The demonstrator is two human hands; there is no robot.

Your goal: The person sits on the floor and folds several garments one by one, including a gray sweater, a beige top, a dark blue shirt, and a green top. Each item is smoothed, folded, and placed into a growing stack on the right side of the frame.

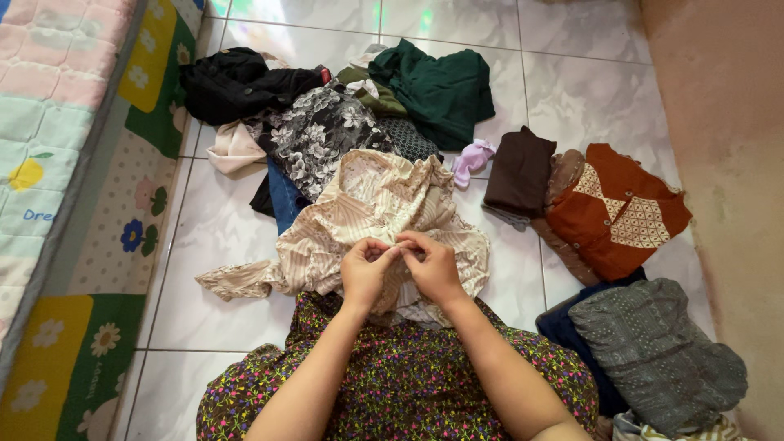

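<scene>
A beige patterned shirt [371, 204] lies crumpled on the tiled floor in front of my lap. My left hand [365, 269] and my right hand [433, 265] meet at its near edge, fingertips pinched together on a small part of the fabric. My lap is covered by a dark floral skirt [408, 376].
Behind the shirt is a heap of unfolded clothes: black [237, 82], dark green [437, 86], grey floral [318, 135]. Folded brown [520, 171], orange [616, 208] and grey [653, 351] garments sit at the right by a wall. A quilted mattress [57, 90] runs along the left.
</scene>
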